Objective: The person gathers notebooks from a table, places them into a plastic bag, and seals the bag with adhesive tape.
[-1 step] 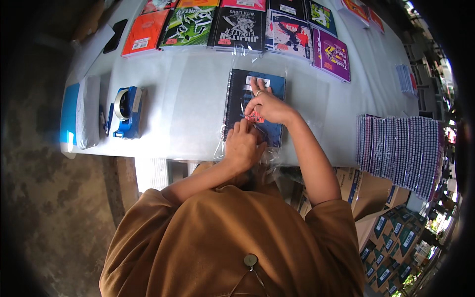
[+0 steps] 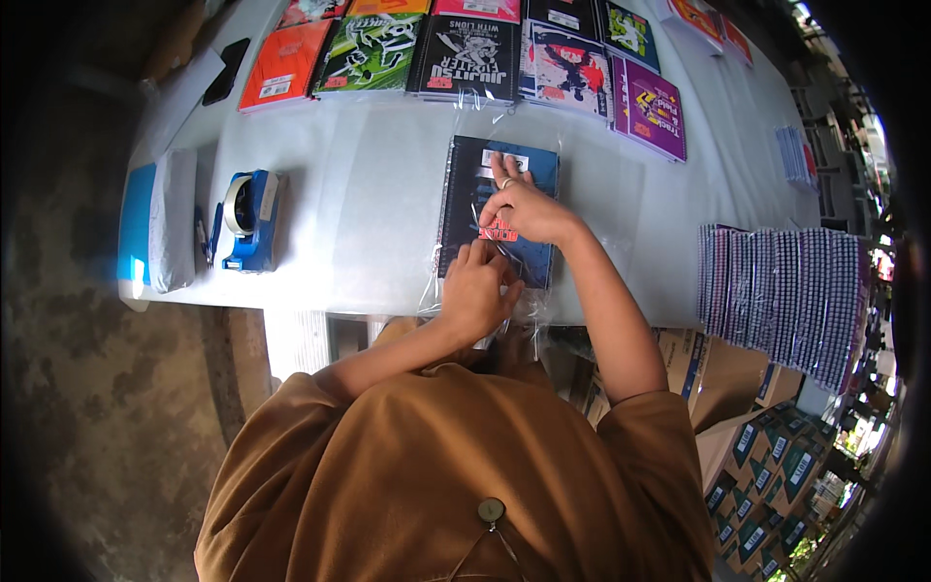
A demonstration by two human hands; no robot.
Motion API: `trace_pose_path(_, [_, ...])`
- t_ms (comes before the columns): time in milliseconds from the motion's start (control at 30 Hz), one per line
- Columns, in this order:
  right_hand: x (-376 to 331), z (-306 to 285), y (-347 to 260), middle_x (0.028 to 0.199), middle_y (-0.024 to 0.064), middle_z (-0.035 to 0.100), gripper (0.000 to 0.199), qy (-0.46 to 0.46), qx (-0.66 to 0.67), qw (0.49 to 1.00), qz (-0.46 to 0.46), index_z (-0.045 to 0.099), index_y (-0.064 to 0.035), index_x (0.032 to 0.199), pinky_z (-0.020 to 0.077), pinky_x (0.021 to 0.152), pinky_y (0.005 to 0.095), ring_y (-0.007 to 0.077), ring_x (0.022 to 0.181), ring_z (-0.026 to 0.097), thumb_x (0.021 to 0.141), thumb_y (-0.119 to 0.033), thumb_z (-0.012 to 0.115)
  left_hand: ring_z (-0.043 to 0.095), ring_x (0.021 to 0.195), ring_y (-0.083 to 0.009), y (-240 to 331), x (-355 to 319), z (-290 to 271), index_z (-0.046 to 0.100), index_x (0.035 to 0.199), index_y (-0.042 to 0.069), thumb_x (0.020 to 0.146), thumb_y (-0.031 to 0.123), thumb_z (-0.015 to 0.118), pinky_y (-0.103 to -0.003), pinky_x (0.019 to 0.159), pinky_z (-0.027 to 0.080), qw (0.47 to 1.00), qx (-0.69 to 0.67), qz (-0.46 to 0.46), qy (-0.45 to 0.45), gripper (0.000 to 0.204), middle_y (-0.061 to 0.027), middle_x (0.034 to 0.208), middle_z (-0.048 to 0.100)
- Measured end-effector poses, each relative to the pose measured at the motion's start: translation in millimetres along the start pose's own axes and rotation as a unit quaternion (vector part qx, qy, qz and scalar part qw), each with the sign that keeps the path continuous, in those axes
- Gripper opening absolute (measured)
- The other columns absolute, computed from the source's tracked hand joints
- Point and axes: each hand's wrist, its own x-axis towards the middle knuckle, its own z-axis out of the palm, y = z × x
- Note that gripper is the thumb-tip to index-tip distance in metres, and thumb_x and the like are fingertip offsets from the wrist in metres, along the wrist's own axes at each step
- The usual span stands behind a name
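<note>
Nothing shifted since before: both hands' (image 2: 477,289) (image 2: 522,209) grip pinched on clear sleeve (image 2: 582,194) over dark notebook (image 2: 465,199).

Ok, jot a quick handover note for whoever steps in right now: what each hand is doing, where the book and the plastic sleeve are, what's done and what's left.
Left hand: pressing on the near end of the dark blue book, fingers on the clear plastic sleeve.
Right hand: resting on the middle of the cover, fingertips pinching at the sleeve.
The book lies flat on the white table near its front edge, the sleeve around and beside it.
Blue tape dispenser stands to the left, untouched.
Row of finished-looking books lines the far side.
Done: book laid on the sleeve.
Left: probably closing and taping the sleeve; I cannot tell how far it is sealed.
</note>
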Motion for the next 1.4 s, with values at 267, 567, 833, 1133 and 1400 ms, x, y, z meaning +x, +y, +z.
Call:
trace_pose_path(267, [-3,8,3,0.15,0.0208,0.01,0.035,0.1,0.019,0.995,-0.012,0.041,-0.0078,0.103,0.0099,0.113,0.0402,0.0333,0.139,0.0,0.076,0.006,0.059,0.056,0.048,-0.011,2,-34,-27,0.047,0.108,-0.002,0.085,0.043,0.062,-0.022,0.046,0.042,0.857,-0.359,-0.309,-0.202,0.053,-0.0051,0.057,0.056])
trace_pose_path(567, [-5,7,-6,0.15,0.0184,0.014,0.049,0.112,0.028,0.993,0.018,0.042,-0.0099,0.111,0.0163,0.112,0.0399,0.0336,0.14,0.008,0.071,-0.007,0.07,0.054,0.075,-0.0094,-32,-56,-42,0.065,0.08,0.001,0.083,0.02,0.063,-0.026,0.071,0.044,0.854,-0.342,-0.12,-0.373,0.019,-0.0027,0.075,0.062])
trace_pose_path(833, [-1,16,-20,0.145,0.0212,0.024,0.068,0.166,-0.071,0.983,-0.026,0.044,-0.0095,0.118,0.0169,0.112,0.0414,0.0356,0.137,0.017,0.061,-0.024,0.079,0.047,0.073,-0.0138,-242,-128,-188,0.057,0.116,0.01,0.089,0.044,0.05,-0.03,0.06,0.042,0.892,0.12,-0.301,0.314,0.045,-0.0054,0.099,0.059])
trace_pose_path(1133, [-5,14,-18,0.144,0.0186,0.027,0.07,0.164,-0.001,0.986,-0.026,0.045,-0.0085,0.119,0.0254,0.108,0.0403,0.033,0.134,0.023,0.058,-0.013,0.081,0.048,0.074,-0.0116,-254,-95,-235,0.066,0.091,0.009,0.085,0.031,0.057,-0.024,0.06,0.037,0.871,-0.253,-0.421,0.004,0.024,-0.0021,0.104,0.059])
trace_pose_path(1400, [-11,4,-39,0.142,0.0099,0.034,0.089,0.176,-0.121,0.977,-0.004,0.039,-0.0118,0.132,0.0239,0.105,0.0441,0.0265,0.133,0.028,0.056,-0.023,0.082,0.058,0.075,-0.0151,-279,-168,-210,0.063,0.081,0.001,0.08,0.013,0.063,-0.031,0.069,0.046,0.846,-0.335,-0.368,0.188,0.012,-0.0059,0.08,0.063])
